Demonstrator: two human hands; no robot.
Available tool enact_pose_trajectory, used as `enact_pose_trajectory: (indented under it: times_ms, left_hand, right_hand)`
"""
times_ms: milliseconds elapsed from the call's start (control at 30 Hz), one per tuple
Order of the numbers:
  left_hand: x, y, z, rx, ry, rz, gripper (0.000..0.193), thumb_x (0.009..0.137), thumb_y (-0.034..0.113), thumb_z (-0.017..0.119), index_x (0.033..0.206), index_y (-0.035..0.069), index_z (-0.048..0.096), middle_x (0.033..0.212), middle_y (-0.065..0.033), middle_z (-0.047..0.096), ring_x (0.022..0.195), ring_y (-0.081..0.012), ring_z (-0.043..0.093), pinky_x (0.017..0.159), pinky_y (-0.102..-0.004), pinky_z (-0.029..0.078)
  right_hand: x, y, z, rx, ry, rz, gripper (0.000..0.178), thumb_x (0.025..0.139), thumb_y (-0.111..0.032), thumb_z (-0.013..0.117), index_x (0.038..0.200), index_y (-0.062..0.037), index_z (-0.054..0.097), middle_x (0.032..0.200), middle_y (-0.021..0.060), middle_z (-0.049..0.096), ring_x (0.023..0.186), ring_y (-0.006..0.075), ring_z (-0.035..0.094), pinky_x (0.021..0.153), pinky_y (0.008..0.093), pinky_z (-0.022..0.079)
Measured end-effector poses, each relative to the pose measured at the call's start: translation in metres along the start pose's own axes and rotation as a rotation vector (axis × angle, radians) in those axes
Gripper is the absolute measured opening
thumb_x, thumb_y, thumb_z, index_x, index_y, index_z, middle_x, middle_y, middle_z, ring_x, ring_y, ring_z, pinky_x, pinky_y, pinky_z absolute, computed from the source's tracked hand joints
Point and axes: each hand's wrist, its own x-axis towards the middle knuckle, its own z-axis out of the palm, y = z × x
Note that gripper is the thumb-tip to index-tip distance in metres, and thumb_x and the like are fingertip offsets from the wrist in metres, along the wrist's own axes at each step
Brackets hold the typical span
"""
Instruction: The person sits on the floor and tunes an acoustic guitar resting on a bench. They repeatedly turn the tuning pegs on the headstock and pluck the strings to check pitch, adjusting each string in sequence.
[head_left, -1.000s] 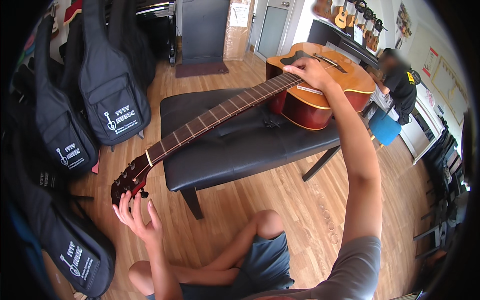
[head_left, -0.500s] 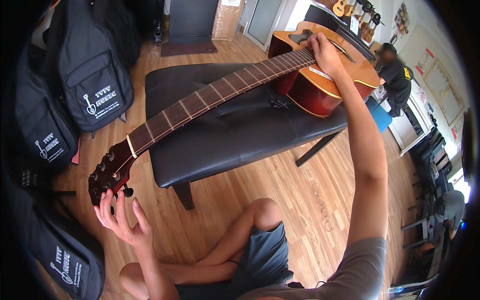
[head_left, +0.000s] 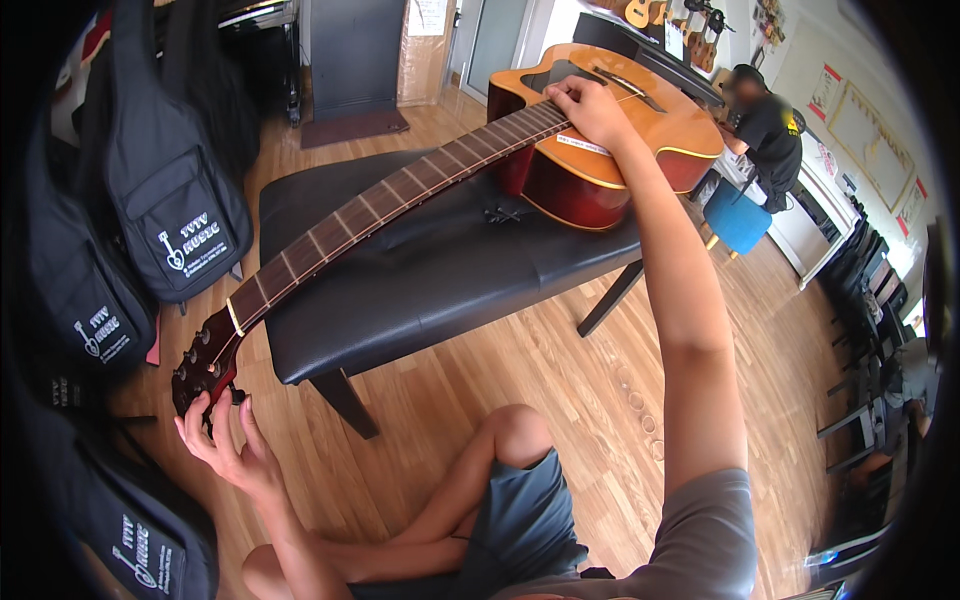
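Observation:
An acoustic guitar (head_left: pixel 640 115) with an orange top and dark red sides lies face up on a black padded bench (head_left: pixel 420 300). Its neck slants toward me, and the dark headstock (head_left: pixel 203 358) juts past the bench's left end. At the headstock's near edge, my left hand (head_left: pixel 235 450) has thumb and forefinger on either side of a black tuning peg (head_left: pixel 238 396). My right hand (head_left: pixel 598 115) bends over the fretboard's body end, beside the soundhole, fingers closed where a thin string runs; their tips are partly hidden. Small dark pieces (head_left: pixel 502 214) lie on the bench beside the guitar body.
Black guitar bags (head_left: pixel 180 200) stand along the left. My crossed legs (head_left: pixel 490 470) are on the wooden floor before the bench. Pale rings (head_left: pixel 645 420) lie on the floor. Another person (head_left: pixel 765 135) works at the back right, near a blue stool (head_left: pixel 738 218).
The view has shifted, so guitar and bench sit farther left in it. My left thumb and forefinger have closed in on the tuning peg. My right hand stays at the fretboard's end.

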Motion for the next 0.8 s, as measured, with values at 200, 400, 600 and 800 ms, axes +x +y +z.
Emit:
enact_pose_trajectory:
  times_ms: [200, 400, 600, 800]
  left_hand:
    - [0.003, 0.006, 0.004, -0.003, 0.07, -0.009, 0.025, 0.088, 0.01, 0.082, 0.112, 0.007, 0.076, 0.131, -0.0101, 0.062, 0.124, -0.0293, 0.057, 0.118, -0.0548, 0.037]
    - [-0.006, -0.004, 0.003, -0.003, 0.05, -0.022, 0.027, 0.094, 0.012, 0.077, 0.12, 0.006, 0.074, 0.137, -0.0128, 0.06, 0.129, -0.0348, 0.052, 0.111, -0.0504, 0.038]
    - [0.001, -0.008, 0.008, 0.043, 0.097, 0.091, 0.026, 0.097, 0.015, 0.073, 0.121, 0.007, 0.073, 0.135, -0.0126, 0.061, 0.125, -0.0325, 0.054, 0.108, -0.0462, 0.037]
    - [0.017, -0.006, 0.006, 0.022, 0.121, 0.144, 0.022, 0.097, 0.01, 0.073, 0.119, 0.007, 0.073, 0.128, -0.0123, 0.064, 0.121, -0.0311, 0.058, 0.105, -0.0439, 0.038]
  right_hand:
    - [0.002, 0.002, 0.003, -0.004, -0.037, -0.006, 0.034, 0.1, -0.036, 0.066, 0.11, -0.0053, 0.075, 0.106, 0.0221, 0.076, 0.105, 0.042, 0.071, 0.094, 0.0475, 0.055]
    - [0.005, -0.003, 0.008, -0.052, -0.079, -0.014, 0.035, 0.102, -0.038, 0.063, 0.112, -0.0049, 0.07, 0.108, 0.0199, 0.076, 0.109, 0.0405, 0.069, 0.098, 0.0485, 0.052]
    - [0.007, 0.001, 0.006, -0.103, -0.132, 0.022, 0.039, 0.104, -0.042, 0.058, 0.117, -0.0063, 0.068, 0.115, 0.0201, 0.075, 0.115, 0.0405, 0.067, 0.1, 0.0487, 0.05]
    - [0.009, 0.009, 0.01, -0.07, -0.12, -0.007, 0.043, 0.103, -0.044, 0.059, 0.121, -0.0065, 0.069, 0.117, 0.0222, 0.074, 0.117, 0.042, 0.067, 0.102, 0.0479, 0.051]
